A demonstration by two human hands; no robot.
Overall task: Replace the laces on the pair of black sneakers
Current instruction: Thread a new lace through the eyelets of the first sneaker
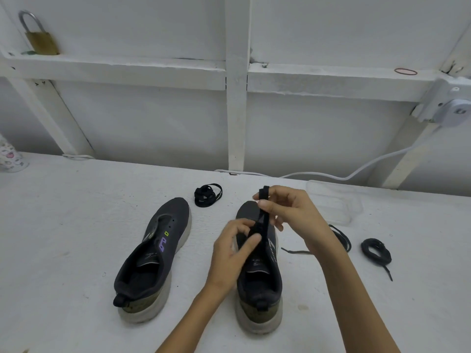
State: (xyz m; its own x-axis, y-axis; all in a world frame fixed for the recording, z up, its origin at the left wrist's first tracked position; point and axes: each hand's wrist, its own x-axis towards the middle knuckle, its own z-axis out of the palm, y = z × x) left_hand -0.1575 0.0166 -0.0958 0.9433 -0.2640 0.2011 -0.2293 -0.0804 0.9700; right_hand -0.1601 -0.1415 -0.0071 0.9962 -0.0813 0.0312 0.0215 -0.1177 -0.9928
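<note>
The left hand (233, 250) and, at its 1 o'clock, the right hand (289, 210) pinch a folded lace (265, 219) in curled fingers (267, 206). They hide the eyelets of the sneaker (262, 289) below.

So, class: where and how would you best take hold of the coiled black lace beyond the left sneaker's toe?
Probably pinch across the bunched middle of the coiled lace from straight above: it lies flat on the table, its strands stacked there, and the left sneaker crowds its near side.
</note>
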